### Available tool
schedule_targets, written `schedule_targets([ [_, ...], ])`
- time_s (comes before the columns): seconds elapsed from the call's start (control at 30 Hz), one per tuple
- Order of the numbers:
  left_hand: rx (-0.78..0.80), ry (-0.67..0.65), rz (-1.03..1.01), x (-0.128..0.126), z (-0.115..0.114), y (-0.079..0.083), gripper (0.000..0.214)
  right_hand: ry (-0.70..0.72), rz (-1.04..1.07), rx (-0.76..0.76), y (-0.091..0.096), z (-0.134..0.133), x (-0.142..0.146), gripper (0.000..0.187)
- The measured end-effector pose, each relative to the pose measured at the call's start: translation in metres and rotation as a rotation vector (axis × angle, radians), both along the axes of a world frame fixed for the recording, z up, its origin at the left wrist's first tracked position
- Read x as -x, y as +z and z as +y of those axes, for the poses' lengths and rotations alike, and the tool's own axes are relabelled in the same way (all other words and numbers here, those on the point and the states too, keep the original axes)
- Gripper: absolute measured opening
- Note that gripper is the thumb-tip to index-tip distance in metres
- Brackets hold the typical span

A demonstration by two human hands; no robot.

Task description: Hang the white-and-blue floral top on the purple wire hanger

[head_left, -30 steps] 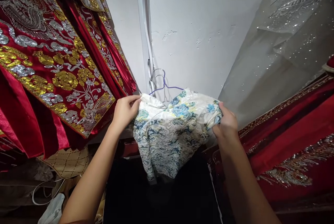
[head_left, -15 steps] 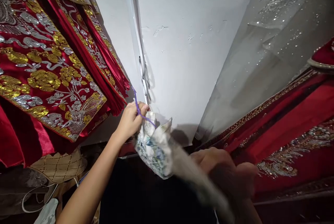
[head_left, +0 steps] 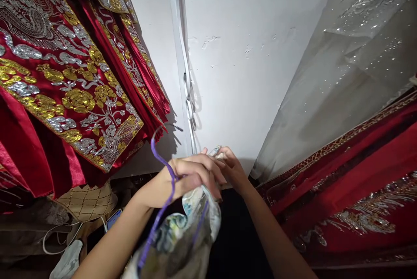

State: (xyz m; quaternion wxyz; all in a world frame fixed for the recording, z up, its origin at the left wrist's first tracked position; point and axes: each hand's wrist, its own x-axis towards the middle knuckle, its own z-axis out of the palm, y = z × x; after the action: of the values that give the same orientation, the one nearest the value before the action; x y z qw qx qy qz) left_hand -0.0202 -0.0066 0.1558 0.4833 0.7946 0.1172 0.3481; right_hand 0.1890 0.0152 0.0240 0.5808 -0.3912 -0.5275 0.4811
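A white cloth (head_left: 187, 248) with a blue, green and yellow floral print hangs below my hands, its lower part blurred by motion. My left hand (head_left: 190, 175) is closed with its fingers curled over the upper edge of the cloth. Just beside it, my right hand (head_left: 233, 170) pinches a bunched bit of the same fabric, its fingers partly hidden behind the left ones. A thin purple cord (head_left: 163, 207) loops over the back of my left hand and trails down in front of the cloth. The cord's pale far end sticks up near the wall.
Red garments with gold and silver sequin embroidery (head_left: 78, 96) hang at the left. Another red embroidered garment (head_left: 352, 183) and a sheer sparkling white fabric (head_left: 342, 70) hang at the right. Below left are a quilted beige item (head_left: 87, 203), a phone (head_left: 114, 218) and a white cable (head_left: 48, 251).
My right hand has come in from the lower right to meet the left at the cloth. The cloth has swung downward, and the cord now drapes over my left hand.
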Motion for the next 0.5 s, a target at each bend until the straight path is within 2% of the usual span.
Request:
schedule_targets([
  [0.07,0.091,0.121,-0.099,0.002,0.003,-0.004,0.061,-0.094,0.205,0.034,0.008,-0.002,-0.003,0.047],
  [0.13,0.207,0.17,-0.172,0.004,0.006,-0.008,0.064,-0.124,0.32,0.044,0.018,-0.004,-0.009,0.052],
  [0.2,0.34,0.139,-0.209,0.007,0.009,-0.013,0.062,-0.06,0.252,0.068,0.027,-0.008,-0.018,0.049],
  [0.27,0.47,0.103,-0.211,0.012,0.014,-0.018,0.057,0.066,0.08,0.097,0.033,-0.014,-0.027,0.046],
  [0.37,0.644,0.127,-0.181,0.021,0.027,-0.029,0.052,0.226,-0.034,0.16,0.035,-0.028,-0.034,0.038],
  [0.43,0.714,0.16,-0.149,0.025,0.036,-0.038,0.048,0.215,0.022,0.23,0.036,-0.033,-0.034,0.03],
  [0.47,0.71,0.172,-0.107,0.027,0.04,-0.043,0.046,0.173,0.062,0.257,0.037,-0.034,-0.033,0.027],
  [0.5,0.644,0.239,-0.055,0.03,0.043,-0.05,0.043,0.124,0.098,0.274,0.039,-0.032,-0.033,0.026],
])
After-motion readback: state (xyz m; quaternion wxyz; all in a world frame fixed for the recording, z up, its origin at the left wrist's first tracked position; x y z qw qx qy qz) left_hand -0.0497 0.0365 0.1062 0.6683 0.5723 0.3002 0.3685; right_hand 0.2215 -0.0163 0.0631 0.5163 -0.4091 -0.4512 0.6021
